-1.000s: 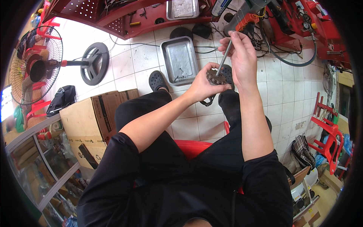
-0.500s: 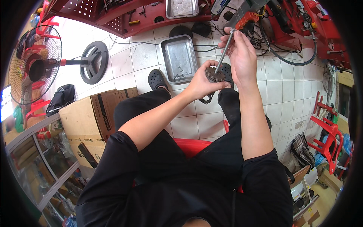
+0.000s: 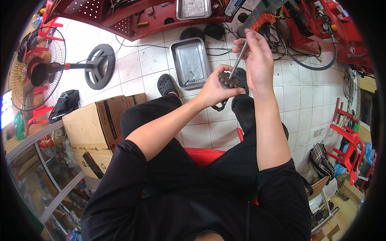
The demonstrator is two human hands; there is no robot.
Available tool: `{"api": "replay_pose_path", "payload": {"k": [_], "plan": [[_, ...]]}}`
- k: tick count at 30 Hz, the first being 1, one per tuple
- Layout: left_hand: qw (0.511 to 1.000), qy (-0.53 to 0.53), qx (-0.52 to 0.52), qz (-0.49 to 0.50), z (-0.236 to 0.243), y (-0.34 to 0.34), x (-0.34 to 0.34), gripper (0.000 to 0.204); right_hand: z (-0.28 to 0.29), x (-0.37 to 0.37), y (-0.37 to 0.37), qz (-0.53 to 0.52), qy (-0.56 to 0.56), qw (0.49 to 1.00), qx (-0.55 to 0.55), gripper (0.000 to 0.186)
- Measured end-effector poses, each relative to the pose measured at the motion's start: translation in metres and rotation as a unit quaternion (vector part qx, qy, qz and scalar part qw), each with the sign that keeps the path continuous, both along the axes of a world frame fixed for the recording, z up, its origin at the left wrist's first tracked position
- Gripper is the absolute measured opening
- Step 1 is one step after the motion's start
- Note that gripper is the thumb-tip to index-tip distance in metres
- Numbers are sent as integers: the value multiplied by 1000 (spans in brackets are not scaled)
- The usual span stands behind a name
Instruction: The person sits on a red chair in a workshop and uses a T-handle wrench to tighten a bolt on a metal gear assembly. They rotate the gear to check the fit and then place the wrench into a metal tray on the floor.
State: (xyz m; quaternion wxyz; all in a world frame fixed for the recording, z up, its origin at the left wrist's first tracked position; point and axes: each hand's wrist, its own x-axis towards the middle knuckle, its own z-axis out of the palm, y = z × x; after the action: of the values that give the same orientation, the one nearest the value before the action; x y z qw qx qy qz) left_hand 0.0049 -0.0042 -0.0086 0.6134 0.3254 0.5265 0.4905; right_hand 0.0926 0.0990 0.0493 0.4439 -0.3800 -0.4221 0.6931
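My left hand (image 3: 214,87) is closed around a dark, round metal part with a toothed rim (image 3: 229,82), a sprocket-like piece. Below that hand, a black looped part (image 3: 219,106) sticks out; whether it joins the toothed piece I cannot tell. A long silver bolt (image 3: 240,59) rises at a slant from the toothed part, its lower end at the part's top face. At the bolt's upper end, my right hand (image 3: 259,60) has its fingers bent round it and hides the head. Both hands are over the floor, near my right shoe (image 3: 240,74).
A metal tray (image 3: 189,60) with small dark pieces in it lies on the tiled floor ahead. Red workshop equipment (image 3: 161,26) spans the far side. A fan with a round base (image 3: 99,66) and a cardboard box (image 3: 86,124) stand at left. Red plastic stools (image 3: 350,146) are at right.
My right fingers have shifted over the bolt's head, which showed before and is now covered. The left hand and the toothed part have barely moved.
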Motion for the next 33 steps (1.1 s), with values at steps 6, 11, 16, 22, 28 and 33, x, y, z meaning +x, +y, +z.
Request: {"api": "replay_pose_path", "payload": {"k": [6, 11, 16, 22, 28, 33], "plan": [[1000, 24, 10, -5, -1, 0, 0, 58, -6, 1, 3, 7, -8, 1000, 12, 31], [1000, 4, 2, 1, 0, 0, 0, 59, -1, 1, 1, 12, -9, 1000, 4, 31], [1000, 17, 17, 3, -1, -1, 1, 58, -9, 1, 2, -9, -22, 999, 45, 29], [1000, -4, 14, 9, -1, 1, 0, 64, -3, 5, 3, 9, -1, 1000, 3, 27], [999, 17, 27, 8, -7, 0, 2, 65, -8, 2, 2, -10, -27, 998, 49, 25], [1000, 5, 22, 6, -5, 1, 1, 64, -6, 5, 4, 13, 8, 1000, 8, 27]]}}
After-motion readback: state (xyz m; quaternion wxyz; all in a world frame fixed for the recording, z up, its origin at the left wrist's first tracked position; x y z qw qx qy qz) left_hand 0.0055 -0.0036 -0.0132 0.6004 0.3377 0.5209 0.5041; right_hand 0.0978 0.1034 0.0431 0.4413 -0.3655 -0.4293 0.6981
